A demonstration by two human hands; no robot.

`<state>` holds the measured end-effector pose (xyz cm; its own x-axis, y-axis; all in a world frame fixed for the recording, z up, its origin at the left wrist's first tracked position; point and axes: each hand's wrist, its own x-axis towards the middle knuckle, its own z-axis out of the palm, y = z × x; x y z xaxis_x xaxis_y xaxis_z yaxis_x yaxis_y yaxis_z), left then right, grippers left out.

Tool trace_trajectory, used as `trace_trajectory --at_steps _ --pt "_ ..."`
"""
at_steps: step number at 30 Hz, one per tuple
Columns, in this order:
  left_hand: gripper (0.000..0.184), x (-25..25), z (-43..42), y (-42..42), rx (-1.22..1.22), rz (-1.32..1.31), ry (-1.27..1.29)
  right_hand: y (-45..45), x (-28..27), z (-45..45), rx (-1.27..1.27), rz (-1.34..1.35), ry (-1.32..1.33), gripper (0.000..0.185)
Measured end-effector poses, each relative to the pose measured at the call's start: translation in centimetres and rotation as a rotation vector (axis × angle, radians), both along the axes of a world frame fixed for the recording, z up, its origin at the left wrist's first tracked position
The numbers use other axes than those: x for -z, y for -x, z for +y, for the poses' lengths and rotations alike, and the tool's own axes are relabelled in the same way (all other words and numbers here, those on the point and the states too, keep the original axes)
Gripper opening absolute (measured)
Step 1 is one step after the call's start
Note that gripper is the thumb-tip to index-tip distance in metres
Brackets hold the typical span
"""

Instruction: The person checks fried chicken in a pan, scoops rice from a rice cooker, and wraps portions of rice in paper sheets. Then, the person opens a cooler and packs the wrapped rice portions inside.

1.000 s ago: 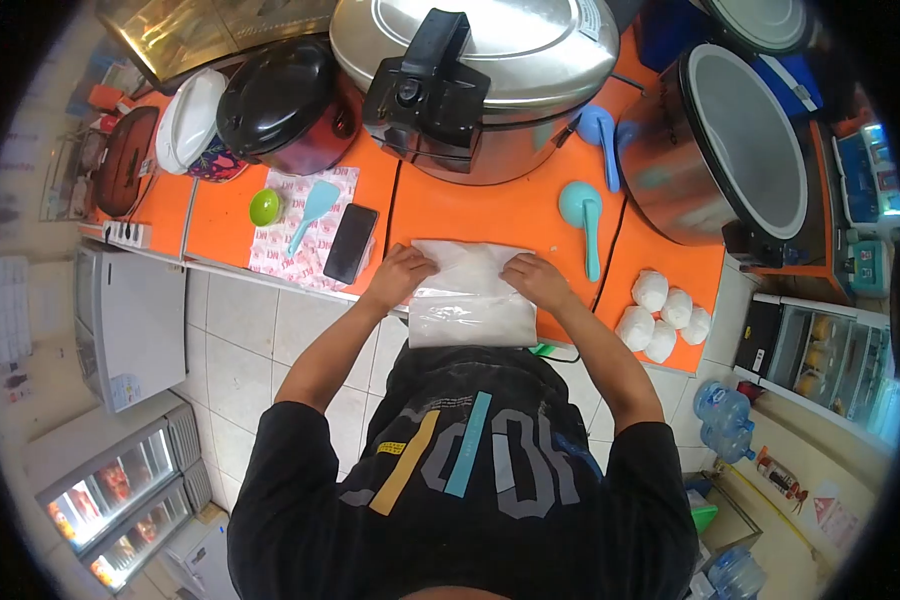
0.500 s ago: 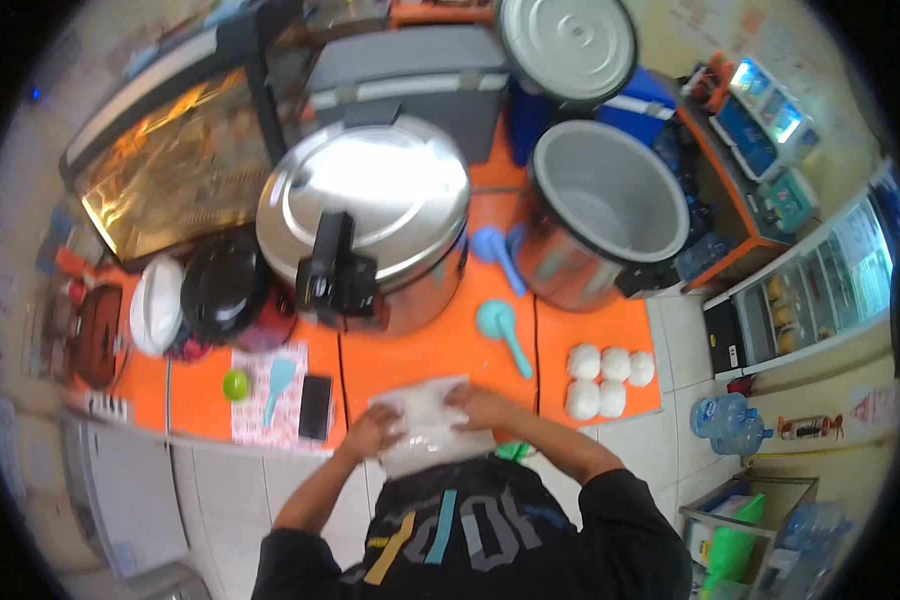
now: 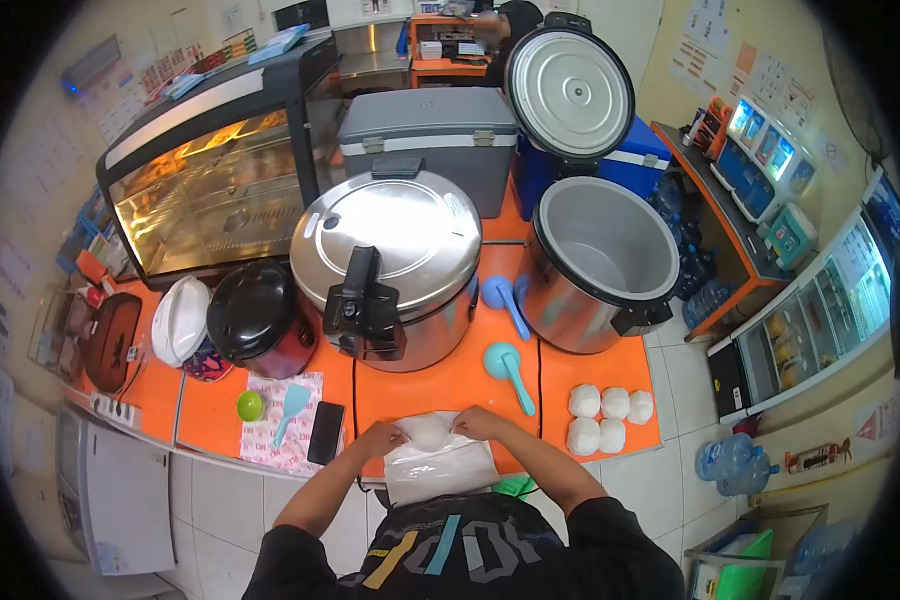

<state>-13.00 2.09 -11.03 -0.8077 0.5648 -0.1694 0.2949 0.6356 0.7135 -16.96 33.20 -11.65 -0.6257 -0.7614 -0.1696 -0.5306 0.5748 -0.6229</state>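
At the front edge of the orange table, a clear plastic sheet or bag (image 3: 442, 478) hangs partly over the edge towards my body. A rounded white lump, probably rice (image 3: 429, 433), lies on or inside its upper part. My left hand (image 3: 381, 438) pinches the plastic left of the lump, fingers closed. On the other side, my right hand (image 3: 478, 424) grips the plastic's upper right edge. Beyond my hands lie a teal rice paddle (image 3: 509, 375) and a blue one (image 3: 505, 305). Several white wrapped balls (image 3: 599, 402) are grouped to the right.
A large lidded cooker (image 3: 388, 270) stands behind my hands, and an uncovered cooker (image 3: 598, 265) back right. To the left are a black phone (image 3: 326, 432), a light-blue spatula (image 3: 292, 408), a green bowl (image 3: 250, 405) and a small black-lidded pot (image 3: 253, 315). A person (image 3: 515, 35) is far back.
The view has tilted up and sharpened. My hands have shifted to the upper sides of the plastic, and the white lump between them now shows plainly.
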Motion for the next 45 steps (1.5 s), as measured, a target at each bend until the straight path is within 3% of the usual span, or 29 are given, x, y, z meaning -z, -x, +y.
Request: trace_trajectory --at_steps 3,4,6,8,12,14,15,17,20,21,23,26,30,32,36,38,39,40,42,43,45 --pt "0.016 0.5 0.5 1.2 0.052 0.057 0.058 1.1 -0.3 -0.8 0.047 -0.129 0.108 0.022" --pt "0.02 0.8 0.9 1.4 -0.035 -0.027 0.11 1.0 0.6 -1.1 0.187 -0.09 0.108 0.031" --pt "0.025 -0.6 2.1 1.9 -0.129 -0.107 0.159 1.4 0.5 -1.7 0.322 -0.044 0.108 0.041" --pt "0.041 -5.8 3.7 1.4 -0.322 -0.155 0.401 0.9 -1.4 -2.4 0.392 -0.029 -0.024 0.056" --pt "0.055 -5.6 4.7 2.0 -0.38 0.103 0.468 1.7 -0.8 -3.3 0.315 0.123 -0.101 0.049" --pt "0.052 -6.6 4.8 2.4 -0.148 0.348 0.601 1.9 -1.0 -4.0 0.29 0.207 -0.371 0.038" --pt "0.052 -5.3 4.5 2.4 -0.156 0.345 0.602 2.0 -0.5 -4.2 0.282 0.208 -0.371 0.038" --pt "0.038 -2.9 4.0 2.8 -0.083 0.168 0.482 2.6 0.5 -4.5 0.215 0.116 -0.444 0.03" --pt "0.022 -3.7 4.6 0.4 -0.13 0.322 0.448 -0.1 -3.2 -4.1 0.395 0.137 -0.341 0.024" --pt "0.015 -4.0 4.4 -0.4 -0.139 0.245 0.357 -0.8 -2.6 -4.1 0.384 0.133 -0.344 0.024" --pt "0.015 -2.9 4.4 -1.5 -0.185 0.249 0.35 -3.2 -1.5 -4.2 0.571 0.074 -0.17 0.018" --pt "0.018 -1.4 4.9 -3.1 -0.247 0.27 0.328 -6.1 -1.2 -5.0 0.618 0.283 -0.014 0.014" --pt "0.02 -1.8 5.1 -4.7 -0.359 0.223 0.165 -6.7 -0.3 -6.8 0.703 0.234 0.166 0.02" --pt "0.02 -3.2 5.5 -5.2 -0.413 0.178 0.127 -6.1 -0.4 -8.5 1.149 -0.309 0.469 0.025" --pt "0.02 -2.5 5.6 -5.7 -0.536 0.222 -0.082 -5.3 -2.8 -10.8 1.004 -0.468 0.607 0.038" --pt "0.021 -3.8 5.2 -5.7 -0.587 0.213 -0.115 -5.6 -5.6 -11.5 1.111 -0.549 0.624 0.049" --pt "0.023 -4.5 5.1 -5.6 -0.621 0.203 -0.145 -5.0 -3.0 -10.9 1.126 -0.725 0.693 0.052" --pt "0.023 -4.2 5.2 -5.5 -0.629 0.195 -0.146 -5.0 -3.6 -10.6 1.123 -0.73 0.683 0.052" --pt "0.032 -2.9 5.9 -5.3 -0.837 -0.109 -0.368 -5.6 -5.5 -10.5 1.081 -0.932 0.941 0.049" --pt "0.032 -3.3 6.5 -5.0 -0.842 -0.116 -0.362 -5.9 -5.9 -10.4 1.072 -0.963 1.008 0.046" --pt "0.045 -4.9 7.4 -4.8 -0.955 -0.661 -0.802 -6.3 -6.7 -10.3 1.043 -1.005 1.048 0.047"
